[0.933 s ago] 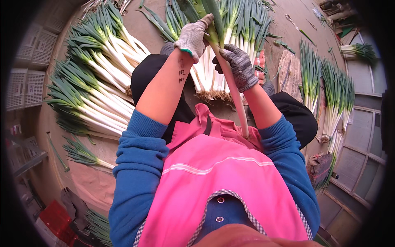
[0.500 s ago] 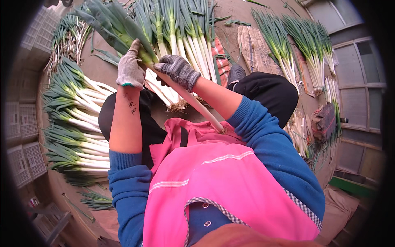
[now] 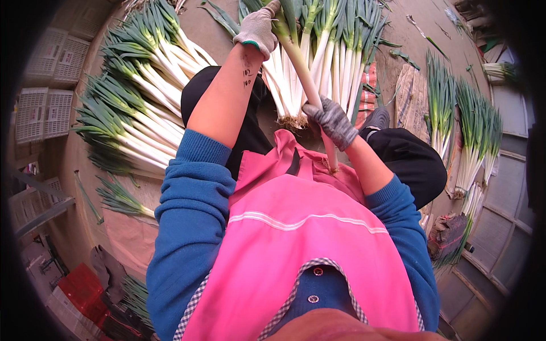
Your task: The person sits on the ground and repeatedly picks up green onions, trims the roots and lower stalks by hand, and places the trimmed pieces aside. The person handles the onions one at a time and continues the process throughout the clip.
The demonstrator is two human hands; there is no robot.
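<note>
A single long green onion (image 3: 301,65) slants across in front of me, its root end low over the pink apron (image 3: 301,204). My left hand (image 3: 257,33), in a pale glove, is closed round its upper part where the green leaves begin. Lower down, my right hand (image 3: 335,122), in a dark grey glove, wraps the white stalk a little above the roots. Just behind lies a row of green onions (image 3: 335,62), roots toward me and leaves pointing away. The leaf tips of the held one run out past the top edge.
A large heap of green onions (image 3: 151,122) lies on the left beside my knee. More bundles (image 3: 475,136) rest on the right, near brown sacking (image 3: 412,96). White plastic crates (image 3: 45,113) stand at the far left, a red crate (image 3: 84,292) at lower left.
My right hand has slid down the stalk toward the root end, away from my left hand. The left hand still grips near the leaves. The whole view has shifted and turned.
</note>
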